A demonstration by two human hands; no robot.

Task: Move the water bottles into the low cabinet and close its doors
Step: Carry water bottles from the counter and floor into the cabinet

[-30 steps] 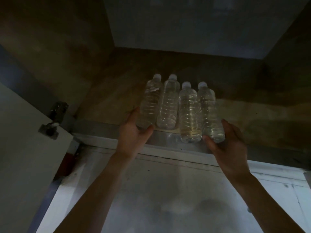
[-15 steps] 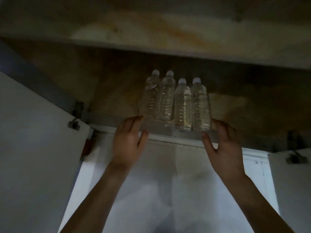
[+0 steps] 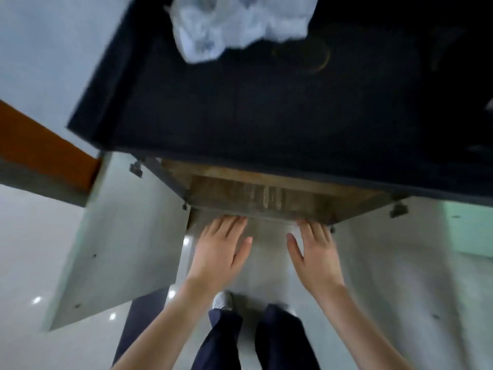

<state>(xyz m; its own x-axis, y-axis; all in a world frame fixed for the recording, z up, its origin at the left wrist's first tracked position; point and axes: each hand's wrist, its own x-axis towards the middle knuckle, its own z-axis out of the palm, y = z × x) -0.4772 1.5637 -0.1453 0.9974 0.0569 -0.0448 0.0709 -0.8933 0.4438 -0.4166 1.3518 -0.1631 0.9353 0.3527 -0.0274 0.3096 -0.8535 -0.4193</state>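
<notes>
Since a moment ago both hands have drawn back out of the low cabinet (image 3: 266, 201) and the view has risen, so its dark top (image 3: 266, 108) with a crumpled white plastic bag (image 3: 240, 20) now fills the upper part. The left hand (image 3: 221, 252) and right hand (image 3: 314, 255) hover flat and spread, holding nothing, just in front of the cabinet's opening. The water bottles (image 3: 269, 200) show only as a faint blur inside the cabinet near its front edge, and the left door (image 3: 117, 236) and right door (image 3: 405, 263) stand wide open to either side.
</notes>
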